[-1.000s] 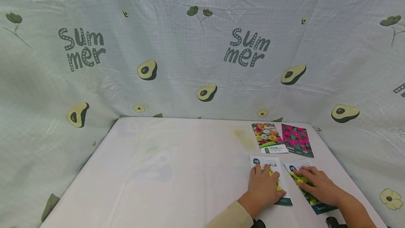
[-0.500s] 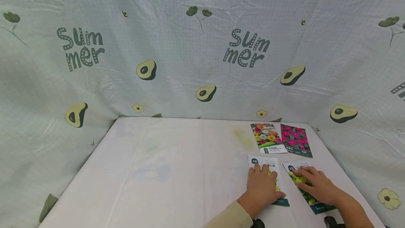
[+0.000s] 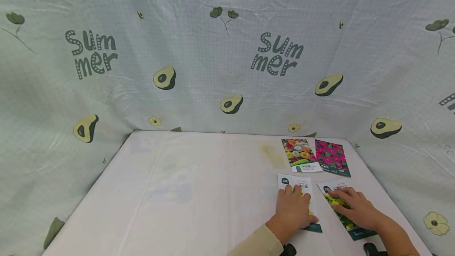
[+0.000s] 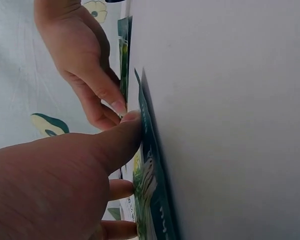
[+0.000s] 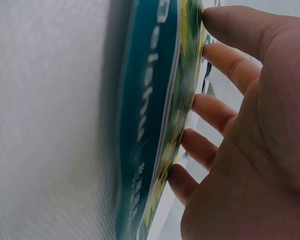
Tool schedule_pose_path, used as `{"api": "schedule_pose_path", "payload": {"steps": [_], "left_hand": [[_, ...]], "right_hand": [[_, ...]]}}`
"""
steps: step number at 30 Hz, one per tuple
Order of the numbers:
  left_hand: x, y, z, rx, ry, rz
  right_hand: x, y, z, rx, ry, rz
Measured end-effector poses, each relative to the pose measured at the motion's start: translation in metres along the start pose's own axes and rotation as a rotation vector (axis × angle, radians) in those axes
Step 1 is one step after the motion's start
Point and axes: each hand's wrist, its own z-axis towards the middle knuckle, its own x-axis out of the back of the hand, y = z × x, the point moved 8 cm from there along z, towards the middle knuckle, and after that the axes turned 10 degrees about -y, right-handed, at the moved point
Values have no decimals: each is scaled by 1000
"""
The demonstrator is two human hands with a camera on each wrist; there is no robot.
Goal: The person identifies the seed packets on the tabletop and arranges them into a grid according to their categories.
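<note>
My left hand (image 3: 293, 208) lies over a white seed packet (image 3: 306, 189) with yellow flowers and a dark green lower band. Its fingertips and thumb touch the packet's face, with the fingers spread. To the right, my right hand (image 3: 359, 209) rests its fingertips on a second yellow-flowered packet (image 3: 345, 219), set at a slant. In the right wrist view, all the fingertips meet this packet's printed face (image 5: 182, 85), and its green band bows slightly. The left wrist view has my left thumb at the first packet's green band (image 4: 157, 175). My hands cover much of both pictures.
Behind the hands lie a packet of mixed-colour flowers (image 3: 301, 154) and one of pink flowers (image 3: 332, 157), their edges meeting. The white table (image 3: 177, 192) ends at an avocado-print curtain (image 3: 199, 50) at the back and sides.
My left hand and the packet under it have slid slightly to the left, widening the gap between the two front packets. The right hand and the back packets stay put.
</note>
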Motion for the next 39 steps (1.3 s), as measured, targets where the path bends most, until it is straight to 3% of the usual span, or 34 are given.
{"api": "schedule_pose_path", "payload": {"steps": [24,39], "left_hand": [[0,-15,-3,8,0,-22],[-5,-27,-5,13,23,-24]], "right_hand": [[-1,-2,-1,-28,-47,34],[-1,-1,-2,-3,-53,29]]}}
